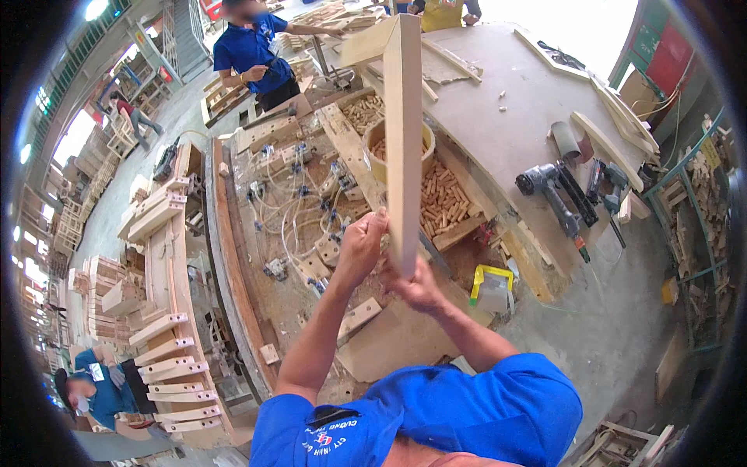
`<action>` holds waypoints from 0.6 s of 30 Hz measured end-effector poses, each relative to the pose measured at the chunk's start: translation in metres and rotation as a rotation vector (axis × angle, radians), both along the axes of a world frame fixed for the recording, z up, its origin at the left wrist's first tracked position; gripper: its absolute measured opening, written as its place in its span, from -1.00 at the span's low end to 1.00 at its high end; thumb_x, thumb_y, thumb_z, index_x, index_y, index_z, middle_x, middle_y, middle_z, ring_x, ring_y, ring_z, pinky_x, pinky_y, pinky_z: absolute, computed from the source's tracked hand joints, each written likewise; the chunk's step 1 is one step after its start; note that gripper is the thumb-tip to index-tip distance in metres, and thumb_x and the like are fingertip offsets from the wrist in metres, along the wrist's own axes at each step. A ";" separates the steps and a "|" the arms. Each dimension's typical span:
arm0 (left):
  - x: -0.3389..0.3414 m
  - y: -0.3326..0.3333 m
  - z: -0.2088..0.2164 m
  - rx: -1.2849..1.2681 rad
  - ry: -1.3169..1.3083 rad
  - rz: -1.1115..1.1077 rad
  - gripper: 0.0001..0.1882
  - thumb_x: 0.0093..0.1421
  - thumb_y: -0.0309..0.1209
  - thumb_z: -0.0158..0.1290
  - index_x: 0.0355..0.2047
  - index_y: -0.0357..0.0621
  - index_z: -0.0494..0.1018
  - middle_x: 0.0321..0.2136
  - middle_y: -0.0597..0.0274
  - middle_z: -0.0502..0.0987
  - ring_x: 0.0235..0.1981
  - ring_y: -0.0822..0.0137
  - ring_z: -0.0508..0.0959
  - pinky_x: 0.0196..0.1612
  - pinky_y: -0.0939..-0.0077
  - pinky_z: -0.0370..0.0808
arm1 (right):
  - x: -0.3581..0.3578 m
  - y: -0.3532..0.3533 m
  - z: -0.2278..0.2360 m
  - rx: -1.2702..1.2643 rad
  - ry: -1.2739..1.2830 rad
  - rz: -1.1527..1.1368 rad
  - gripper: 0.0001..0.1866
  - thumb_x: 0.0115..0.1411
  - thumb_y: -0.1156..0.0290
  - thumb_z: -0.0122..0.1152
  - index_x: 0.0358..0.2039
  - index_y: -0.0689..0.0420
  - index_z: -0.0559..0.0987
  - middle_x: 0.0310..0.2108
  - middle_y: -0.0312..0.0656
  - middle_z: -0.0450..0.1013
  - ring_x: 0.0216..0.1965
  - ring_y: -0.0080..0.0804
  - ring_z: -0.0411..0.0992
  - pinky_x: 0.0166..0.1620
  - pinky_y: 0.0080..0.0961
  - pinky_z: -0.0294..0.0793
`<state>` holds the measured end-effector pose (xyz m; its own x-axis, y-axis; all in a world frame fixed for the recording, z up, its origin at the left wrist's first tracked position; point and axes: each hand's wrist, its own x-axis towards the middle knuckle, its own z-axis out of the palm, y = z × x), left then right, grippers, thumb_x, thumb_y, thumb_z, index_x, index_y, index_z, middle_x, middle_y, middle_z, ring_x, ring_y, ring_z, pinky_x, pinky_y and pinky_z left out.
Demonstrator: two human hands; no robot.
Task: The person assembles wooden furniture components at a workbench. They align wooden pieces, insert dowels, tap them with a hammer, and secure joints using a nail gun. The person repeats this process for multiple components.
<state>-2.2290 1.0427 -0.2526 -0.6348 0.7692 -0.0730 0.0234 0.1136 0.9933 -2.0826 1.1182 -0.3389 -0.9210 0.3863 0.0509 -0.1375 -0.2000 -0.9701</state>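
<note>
Bucket [372, 159] and tray [455, 233] of dowels [440, 201]

Workbench [498, 117], broad pale top. Round tub of dowels [379, 156] near its left edge. Loose dowels in tray [443, 204] just right of tub. Nail guns [556, 194] farther right. Long wood strips [615, 140] beyond those, toward bench's far right rim.

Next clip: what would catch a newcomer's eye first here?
A long pale wooden board stands upright at centre, its lower end clasped by the left hand and right hand. Behind it on the workbench, a tray of short wooden dowels. To the right lies a grey nail gun.
</note>
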 end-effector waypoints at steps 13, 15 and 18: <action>-0.052 -0.274 -0.051 -0.590 0.325 0.713 -0.79 0.36 -0.40 0.22 -0.15 -0.33 0.63 -0.30 0.25 0.68 -0.21 0.47 0.59 -0.07 0.45 0.55 | -0.183 0.369 0.047 0.892 -0.762 -0.916 -0.28 0.26 -0.13 0.26 0.06 0.36 0.56 -0.06 0.27 0.63 0.07 0.22 0.61 0.12 -0.03 0.60; -0.027 -0.321 -0.039 -0.703 0.274 0.882 -0.80 0.37 -0.45 0.16 -0.10 -0.33 0.61 -0.30 0.25 0.66 -0.21 0.44 0.60 -0.05 0.44 0.56 | -0.231 0.385 0.033 0.904 -0.868 -0.920 -0.28 0.26 -0.13 0.26 0.07 0.35 0.56 -0.05 0.26 0.63 0.08 0.20 0.62 0.12 -0.03 0.61; 0.005 -0.373 -0.038 -0.686 0.193 1.070 -0.80 0.41 -0.39 0.10 -0.15 -0.29 0.59 -0.36 0.27 0.61 -0.27 0.44 0.55 -0.11 0.44 0.54 | -0.278 0.416 0.025 0.960 -1.010 -0.869 -0.32 0.29 -0.06 0.25 0.07 0.37 0.57 0.02 0.21 0.62 0.05 0.15 0.64 0.10 -0.03 0.62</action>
<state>-2.2236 0.6700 -0.2904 -0.9543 -0.2857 -0.0879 -0.2601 0.6489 0.7150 -2.3605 1.5337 -0.3135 -0.2647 0.9578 0.1122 0.8474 0.2866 -0.4471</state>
